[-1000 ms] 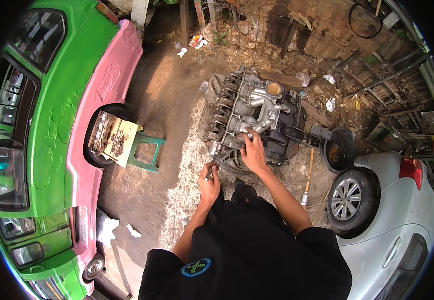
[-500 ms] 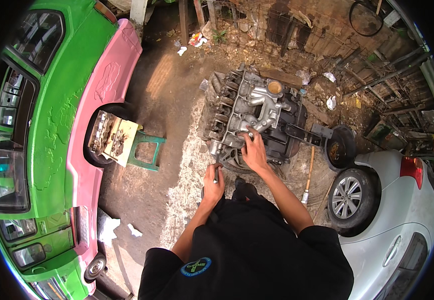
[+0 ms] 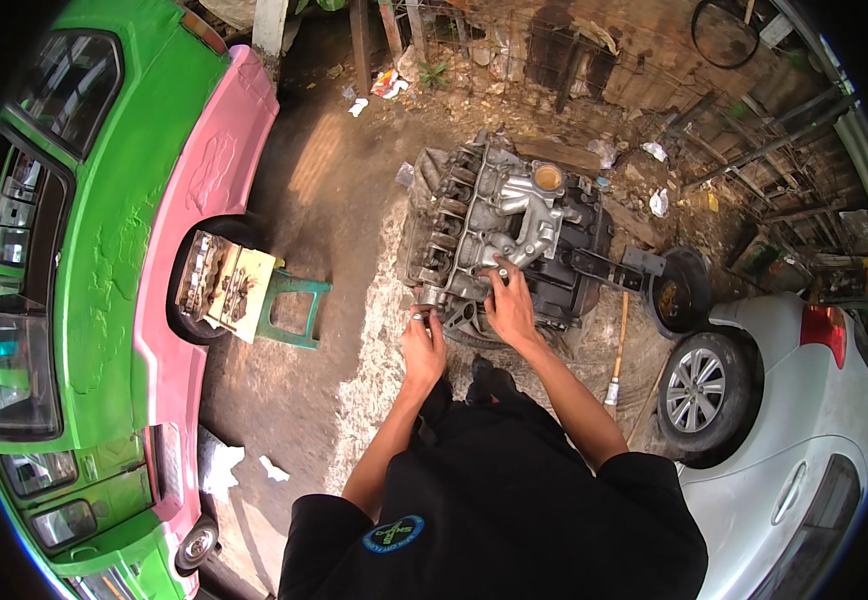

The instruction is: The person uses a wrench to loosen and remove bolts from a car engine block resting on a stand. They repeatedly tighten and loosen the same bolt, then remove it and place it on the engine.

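Observation:
A partly stripped car engine [image 3: 579,275] stands on the ground before me, its valve gear exposed along the left side. On top sits a silver intake manifold [image 3: 534,235] with a round tan opening. My left hand [image 3: 422,345] is closed in a pinch at the engine's near left corner; something small and shiny shows at its fingers, too small to name. My right hand [image 3: 511,308] reaches to the manifold's near end, fingers bent down against it. A small bright spot shows among those fingers, and what they grip is hidden.
At left, a green stool [image 3: 294,308] stands by a board [image 3: 246,290] with metal engine parts. Beyond it is a green and pink vehicle [image 3: 169,250]. A silver car [image 3: 804,400], a black round pan [image 3: 679,290] and a wooden-handled brush [image 3: 619,360] lie to the right.
My left hand has risen slightly toward the engine's near left corner and turned, its fingers now closer to the metal. The right hand stays almost where it was on the manifold.

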Available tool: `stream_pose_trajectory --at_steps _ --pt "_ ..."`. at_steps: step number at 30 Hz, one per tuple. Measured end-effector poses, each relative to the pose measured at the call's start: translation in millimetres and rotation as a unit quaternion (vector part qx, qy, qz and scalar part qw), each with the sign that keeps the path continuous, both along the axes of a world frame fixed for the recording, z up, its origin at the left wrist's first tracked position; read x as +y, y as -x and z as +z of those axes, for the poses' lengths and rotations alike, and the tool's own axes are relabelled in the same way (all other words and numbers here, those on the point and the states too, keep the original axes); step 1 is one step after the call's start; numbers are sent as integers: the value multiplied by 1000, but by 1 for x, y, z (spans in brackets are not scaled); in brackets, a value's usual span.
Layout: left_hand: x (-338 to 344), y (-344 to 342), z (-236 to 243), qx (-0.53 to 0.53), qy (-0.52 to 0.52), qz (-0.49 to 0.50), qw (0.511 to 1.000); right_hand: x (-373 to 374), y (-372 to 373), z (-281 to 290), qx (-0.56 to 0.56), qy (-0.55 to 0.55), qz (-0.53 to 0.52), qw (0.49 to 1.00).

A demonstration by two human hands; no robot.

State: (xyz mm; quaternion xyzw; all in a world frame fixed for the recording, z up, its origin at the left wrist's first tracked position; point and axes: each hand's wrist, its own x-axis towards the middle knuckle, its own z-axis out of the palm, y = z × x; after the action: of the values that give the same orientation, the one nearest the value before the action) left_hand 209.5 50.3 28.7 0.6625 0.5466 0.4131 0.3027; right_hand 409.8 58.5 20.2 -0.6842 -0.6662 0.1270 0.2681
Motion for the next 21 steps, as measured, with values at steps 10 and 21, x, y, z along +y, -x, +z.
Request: stream_pose_trajectory --at_steps 10,21 --pt "54 56 -104 -512 327 148 781 0 8 3 4 10 -32 999" --pt "70 65 -126 -520 465 66 713 3 26 4 27 7 -98 995"
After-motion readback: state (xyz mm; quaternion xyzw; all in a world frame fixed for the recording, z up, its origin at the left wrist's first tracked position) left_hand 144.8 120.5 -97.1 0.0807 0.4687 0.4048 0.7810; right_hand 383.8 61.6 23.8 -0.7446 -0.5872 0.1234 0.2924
